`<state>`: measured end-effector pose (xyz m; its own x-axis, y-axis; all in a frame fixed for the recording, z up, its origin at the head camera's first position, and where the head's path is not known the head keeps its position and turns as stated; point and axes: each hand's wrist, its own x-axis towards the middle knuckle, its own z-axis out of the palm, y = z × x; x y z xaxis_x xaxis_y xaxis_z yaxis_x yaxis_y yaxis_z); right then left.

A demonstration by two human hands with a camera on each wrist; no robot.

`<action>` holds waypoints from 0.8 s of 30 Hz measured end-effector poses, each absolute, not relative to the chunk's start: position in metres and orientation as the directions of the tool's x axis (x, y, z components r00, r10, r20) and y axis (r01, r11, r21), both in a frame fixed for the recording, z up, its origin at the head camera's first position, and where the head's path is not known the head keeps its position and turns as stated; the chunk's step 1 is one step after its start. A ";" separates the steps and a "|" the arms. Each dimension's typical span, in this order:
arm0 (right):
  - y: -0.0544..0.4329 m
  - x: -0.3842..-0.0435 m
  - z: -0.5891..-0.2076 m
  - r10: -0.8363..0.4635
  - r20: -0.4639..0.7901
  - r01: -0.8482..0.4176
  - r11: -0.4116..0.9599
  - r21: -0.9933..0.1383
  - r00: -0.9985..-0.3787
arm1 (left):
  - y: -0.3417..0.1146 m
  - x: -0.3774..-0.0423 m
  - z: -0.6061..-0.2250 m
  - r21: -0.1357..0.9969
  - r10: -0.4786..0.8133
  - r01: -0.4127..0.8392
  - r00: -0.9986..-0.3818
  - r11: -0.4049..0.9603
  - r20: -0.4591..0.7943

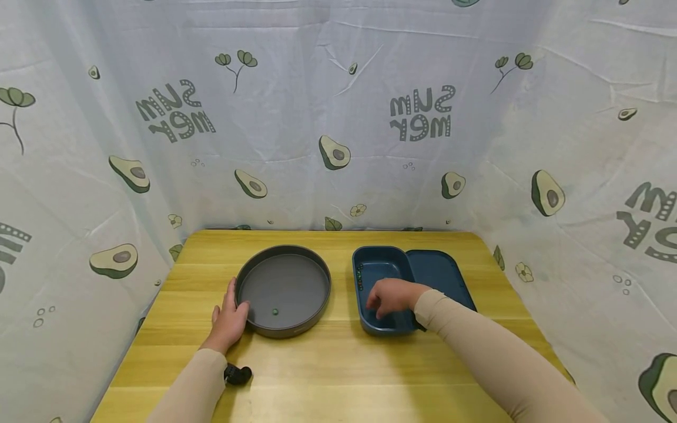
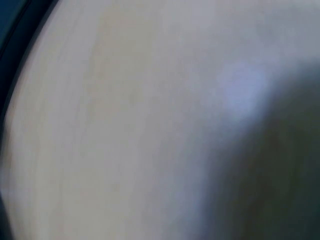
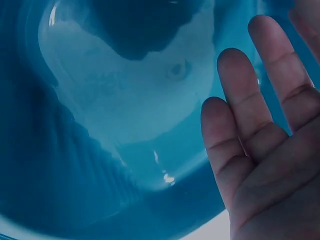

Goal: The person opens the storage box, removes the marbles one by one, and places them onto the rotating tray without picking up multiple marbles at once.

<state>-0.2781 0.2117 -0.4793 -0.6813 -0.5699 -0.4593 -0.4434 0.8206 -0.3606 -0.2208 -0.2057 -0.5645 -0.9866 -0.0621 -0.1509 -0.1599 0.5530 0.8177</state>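
Note:
My left hand (image 1: 230, 322) rests against the left side of a round dark grey pan (image 1: 285, 282). Its fingers lie straight along the outside wall, and the thumb is at the rim. One small green bead (image 1: 275, 312) lies in the pan. Over the near part of a blue rectangular container (image 1: 383, 254) is my right hand (image 1: 394, 295), fingers pointing down. Several small green and reddish beads (image 1: 359, 275) line the container's left side. The right wrist view shows loosely extended fingers (image 3: 235, 75) above the blue interior; the thumb is not clearly seen, and no held thing shows.
A flat dark blue lid (image 1: 441, 273) lies right of the container, partly behind it. A black wrist device (image 1: 237, 375) sits at my left wrist. The wooden table (image 1: 317, 376) is bordered by a white avocado-print curtain (image 1: 296, 117). The left wrist view is blurred.

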 end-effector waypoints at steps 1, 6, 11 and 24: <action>0.211 -0.277 -0.480 -0.572 -0.463 -0.451 0.820 -0.353 -0.678 | -0.206 -0.221 -0.565 0.817 -0.063 -0.160 -0.987 0.554 -0.151; 0.208 -0.273 -0.485 -0.566 -0.482 -0.471 0.824 -0.314 -0.669 | -0.206 -0.222 -0.566 0.819 -0.061 -0.154 -0.988 0.552 -0.145; 0.205 -0.271 -0.485 -0.561 -0.513 -0.493 0.825 -0.277 -0.650 | -0.207 -0.221 -0.566 0.816 -0.055 -0.151 -0.988 0.557 -0.145; 0.193 -0.269 -0.491 -0.540 -0.562 -0.546 0.818 -0.179 -0.626 | -0.207 -0.222 -0.567 0.818 -0.055 -0.150 -0.988 0.555 -0.144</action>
<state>-0.2686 0.1933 -0.4911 -0.6260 -0.5404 -0.5623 -0.5460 0.8185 -0.1788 -0.2220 -0.2068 -0.5670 -0.9881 -0.0552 -0.1435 -0.1498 0.5550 0.8183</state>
